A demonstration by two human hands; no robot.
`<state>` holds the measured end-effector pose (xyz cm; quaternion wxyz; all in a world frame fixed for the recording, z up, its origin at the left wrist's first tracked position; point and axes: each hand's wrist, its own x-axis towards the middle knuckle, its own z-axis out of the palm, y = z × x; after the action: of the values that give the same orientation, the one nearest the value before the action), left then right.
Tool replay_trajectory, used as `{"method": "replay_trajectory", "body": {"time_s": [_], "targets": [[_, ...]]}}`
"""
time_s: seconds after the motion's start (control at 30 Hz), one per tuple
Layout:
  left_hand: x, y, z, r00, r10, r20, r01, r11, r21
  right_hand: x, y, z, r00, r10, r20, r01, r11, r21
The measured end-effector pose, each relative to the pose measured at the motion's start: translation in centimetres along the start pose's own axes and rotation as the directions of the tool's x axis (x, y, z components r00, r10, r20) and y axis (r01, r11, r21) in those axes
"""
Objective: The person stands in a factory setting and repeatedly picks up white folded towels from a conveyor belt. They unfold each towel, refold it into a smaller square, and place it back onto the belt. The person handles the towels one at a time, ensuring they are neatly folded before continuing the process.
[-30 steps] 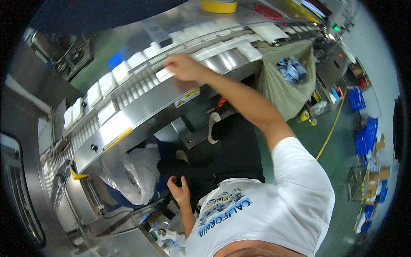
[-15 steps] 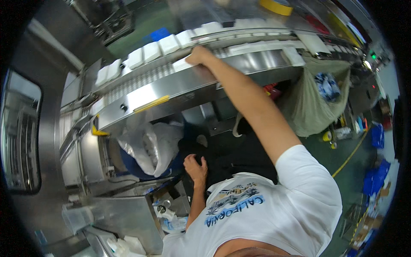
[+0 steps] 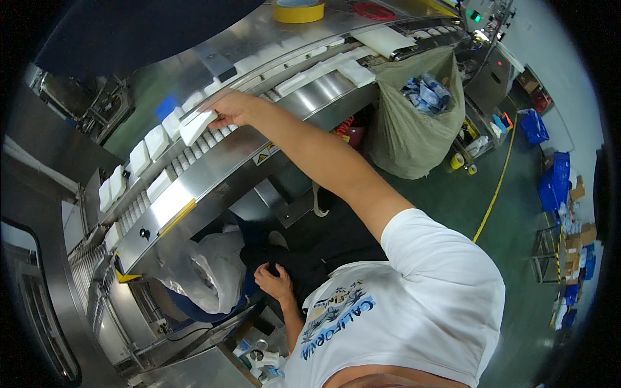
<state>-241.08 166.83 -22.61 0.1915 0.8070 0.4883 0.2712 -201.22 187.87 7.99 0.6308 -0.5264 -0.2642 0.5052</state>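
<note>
My right hand (image 3: 231,108) reaches out over the roller conveyor (image 3: 191,155), with its fingers closed on the edge of a white folded pad (image 3: 196,128). That pad is tilted above the rollers. More white pads (image 3: 156,141) stand in a row along the conveyor's far rail, and a single white pad (image 3: 160,185) lies on the rollers nearer its left end. My left hand (image 3: 274,282) rests on my dark trousers, holding nothing, with its fingers apart.
A clear plastic bag (image 3: 210,271) lines a blue bin under the conveyor. To the right hangs a greenish cloth sack (image 3: 407,129) with blue-and-white wrappers inside. A yellow tape roll (image 3: 297,11) lies on the metal table beyond. Blue bins (image 3: 554,187) and cartons stand at far right.
My right hand has moved left along the conveyor and now holds a white pad raised off the rollers. The view has turned to the right. My left hand stays on my lap.
</note>
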Motion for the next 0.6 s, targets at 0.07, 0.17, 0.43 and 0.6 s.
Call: {"method": "replay_trajectory", "body": {"time_s": [0.07, 0.17, 0.43, 0.6], "targets": [[-0.1, -0.3, 0.2, 1.000, -0.022, -0.004, 0.022, 1.000, -0.001, 0.0, 0.0, 0.0, 1.000, -0.014, 0.014, 0.014, 0.999, 0.029], [-0.1, -0.8, 0.0, 0.999, -0.030, -0.031, 0.029, 0.999, -0.019, 0.8, 1.2, -0.4, 0.997, -0.076, 0.001, 0.076, 0.992, 0.097], [-0.3, 1.0, -0.9, 0.994, -0.096, -0.050, 0.094, 0.995, -0.039, -2.9, -0.5, -0.3, 0.996, -0.076, -0.043, 0.071, 0.991, -0.114], [-0.2, 1.1, -0.8, 0.990, -0.105, -0.096, 0.100, 0.994, -0.052, -1.5, 0.1, 2.2, 0.994, 0.003, 0.105, 0.010, 0.993, -0.118]]}}
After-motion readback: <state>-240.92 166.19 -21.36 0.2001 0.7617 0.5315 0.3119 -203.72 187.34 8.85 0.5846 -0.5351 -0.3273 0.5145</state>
